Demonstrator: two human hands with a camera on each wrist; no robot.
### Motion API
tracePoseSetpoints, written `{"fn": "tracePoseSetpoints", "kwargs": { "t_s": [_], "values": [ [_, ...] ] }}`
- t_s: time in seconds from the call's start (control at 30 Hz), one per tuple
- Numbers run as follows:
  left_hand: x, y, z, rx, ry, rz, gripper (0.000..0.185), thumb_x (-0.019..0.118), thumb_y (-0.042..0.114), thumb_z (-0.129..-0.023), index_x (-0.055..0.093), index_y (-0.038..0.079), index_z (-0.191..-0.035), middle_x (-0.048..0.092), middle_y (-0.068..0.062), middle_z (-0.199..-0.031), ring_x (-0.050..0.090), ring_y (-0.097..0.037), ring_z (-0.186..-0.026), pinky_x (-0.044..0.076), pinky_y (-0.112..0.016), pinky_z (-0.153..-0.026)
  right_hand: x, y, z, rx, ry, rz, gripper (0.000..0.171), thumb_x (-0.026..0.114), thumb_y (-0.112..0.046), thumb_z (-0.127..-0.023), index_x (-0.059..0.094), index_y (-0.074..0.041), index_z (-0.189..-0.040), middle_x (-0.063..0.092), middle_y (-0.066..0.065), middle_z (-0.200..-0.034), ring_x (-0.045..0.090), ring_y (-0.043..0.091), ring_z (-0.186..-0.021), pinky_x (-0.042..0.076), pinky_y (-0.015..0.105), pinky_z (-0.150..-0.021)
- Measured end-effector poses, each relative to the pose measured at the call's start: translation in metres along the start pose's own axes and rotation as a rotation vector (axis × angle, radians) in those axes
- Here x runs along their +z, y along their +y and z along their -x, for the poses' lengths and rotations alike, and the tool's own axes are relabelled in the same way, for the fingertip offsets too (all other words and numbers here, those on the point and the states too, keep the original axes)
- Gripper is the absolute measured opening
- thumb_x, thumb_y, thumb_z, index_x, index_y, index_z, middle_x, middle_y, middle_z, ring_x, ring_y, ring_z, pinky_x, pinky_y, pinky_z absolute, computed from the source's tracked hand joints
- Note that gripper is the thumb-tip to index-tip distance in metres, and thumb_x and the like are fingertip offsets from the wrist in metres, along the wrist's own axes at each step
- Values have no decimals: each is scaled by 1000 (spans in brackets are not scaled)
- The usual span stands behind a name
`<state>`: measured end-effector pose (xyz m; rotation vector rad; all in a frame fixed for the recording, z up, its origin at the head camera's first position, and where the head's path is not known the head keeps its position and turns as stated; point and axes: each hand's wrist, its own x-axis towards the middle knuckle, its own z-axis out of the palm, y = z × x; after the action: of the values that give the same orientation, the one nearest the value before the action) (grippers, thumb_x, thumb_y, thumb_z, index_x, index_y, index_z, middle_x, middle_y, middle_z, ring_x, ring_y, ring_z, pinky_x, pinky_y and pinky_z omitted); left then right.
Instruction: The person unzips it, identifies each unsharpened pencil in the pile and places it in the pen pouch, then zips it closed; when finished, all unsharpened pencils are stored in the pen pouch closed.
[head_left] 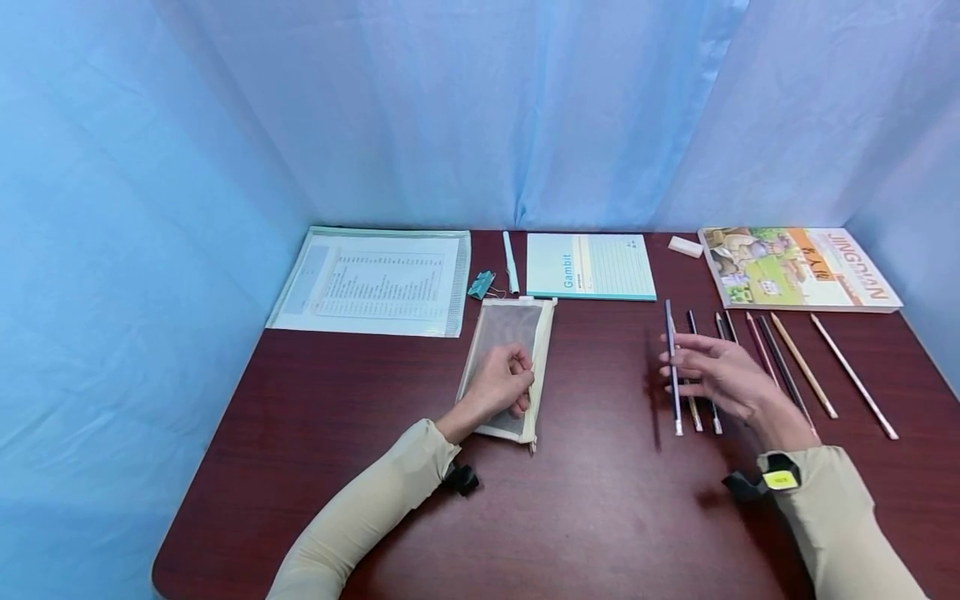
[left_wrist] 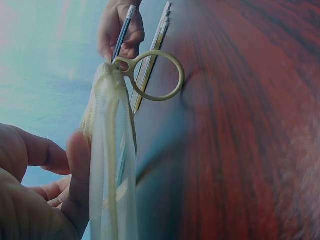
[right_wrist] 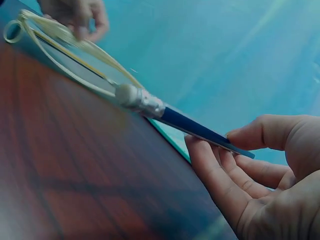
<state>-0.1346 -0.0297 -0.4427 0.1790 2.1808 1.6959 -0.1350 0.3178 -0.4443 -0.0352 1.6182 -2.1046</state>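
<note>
A mesh pencil pouch (head_left: 504,332) lies on the dark red table (head_left: 600,500), left of centre. My left hand (head_left: 520,385) grips its right edge with curled fingers; the thumb (left_wrist: 77,165) presses the rim, close to the ring zipper pull (left_wrist: 156,75). To the right, my right hand (head_left: 675,367) pinches a dark blue pencil (head_left: 669,329) between thumb and fingers (right_wrist: 215,165). The pencil's white eraser end (right_wrist: 131,95) points toward me, just above the table. Several more pencils (head_left: 801,365) lie in a row under and to the right of that hand.
Along the back edge lie a clear document sleeve (head_left: 375,279), a teal binder clip (head_left: 481,284), a white pen (head_left: 511,262), a Gambit notebook (head_left: 588,265), an eraser (head_left: 685,246) and a picture book (head_left: 795,267). Blue curtains enclose the table.
</note>
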Motion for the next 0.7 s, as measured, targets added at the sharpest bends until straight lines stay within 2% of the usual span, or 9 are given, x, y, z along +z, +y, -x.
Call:
{"fn": "tracePoseSetpoints", "kwargs": {
  "t_s": [0.1,0.2,0.37,0.47,0.6,0.7],
  "values": [
    [0,0,0,-2,1,-3,7,49,-7,-87,54,-2,-86,55,-4,-58,53,-10,-36,53,-27,-34,21,6,-11,35,-22,34,31,47,1,-101,60,-18,-121,74,-2,-103,74,12,-91,67,32,-75],
    [0,0,1,-3,2,-7,7,49,-7,-88,54,-2,-86,55,-4,-59,53,-9,-36,53,-27,-34,41,10,-22,74,-48,50,30,48,0,-101,54,-12,-128,73,-1,-103,73,11,-91,67,34,-76],
    [0,2,2,-1,10,-10,7,50,-7,-88,55,-2,-86,55,-4,-59,53,-10,-36,53,-27,-34,70,18,-43,130,-83,108,51,48,-2,-101,31,10,-147,73,-2,-101,72,10,-91,66,35,-77],
    [0,2,2,3,16,-12,6,50,-7,-87,55,-3,-87,55,-4,-60,53,-10,-36,53,-29,-34,85,22,-55,159,-98,150,59,48,-2,-101,20,16,-150,74,-6,-99,71,9,-89,66,33,-76],
    [0,2,2,1,15,-16,7,50,-6,-87,56,-4,-88,56,-3,-60,53,-10,-36,54,-30,-35,102,26,-71,181,-94,174,59,49,-2,-100,22,15,-150,74,-9,-94,71,7,-85,65,28,-72],
    [-1,2,2,0,14,-17,7,51,-7,-87,57,-4,-89,56,-3,-60,53,-10,-36,55,-31,-35,113,28,-81,179,-43,161,59,53,0,-98,27,13,-148,75,-8,-89,71,7,-83,65,27,-69]
  ]
}}
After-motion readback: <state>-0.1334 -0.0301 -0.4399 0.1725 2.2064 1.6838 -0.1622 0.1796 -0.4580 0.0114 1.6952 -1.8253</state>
